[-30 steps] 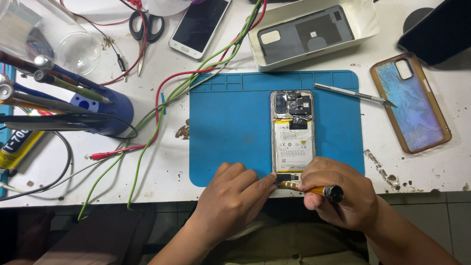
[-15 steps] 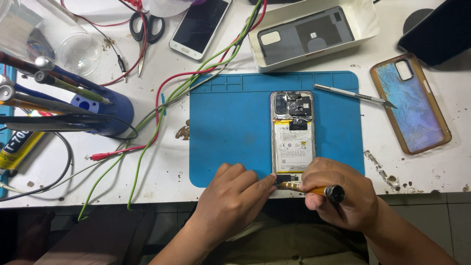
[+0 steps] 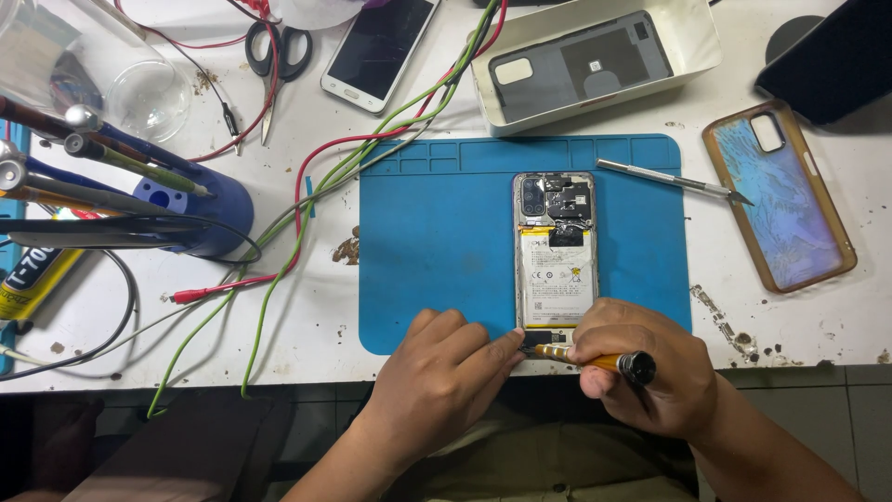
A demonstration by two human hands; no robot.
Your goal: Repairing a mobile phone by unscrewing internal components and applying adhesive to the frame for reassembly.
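An opened phone [image 3: 555, 260] lies back-up on the right half of a blue mat [image 3: 437, 242], its battery and boards bare, its near end at the mat's near edge. The right hand [image 3: 646, 372] has its fingers closed around a screwdriver [image 3: 595, 360] with an orange shaft and black cap, lying almost flat, tip pointing left onto the phone's near end. The left hand [image 3: 446, 376] rests on the mat's near edge, fingers curled together, fingertips pressed against the phone's near left corner, holding nothing.

On the bench [image 3: 307, 307], just right of the phone, a thin metal tool [image 3: 674, 181] lies half on the mat. Farther right lies a clear case [image 3: 779, 197] with a brown rim. At the far side a white tray [image 3: 692, 51] holds a grey back cover [image 3: 581, 65]. Another phone [image 3: 379, 51] lies far left of it, beside scissors [image 3: 276, 56]. Red and green wires [image 3: 307, 204] cross the bench left of the mat. At the left a blue holder [image 3: 200, 209] carries tools, with a glass jar [image 3: 102, 74] beyond it.
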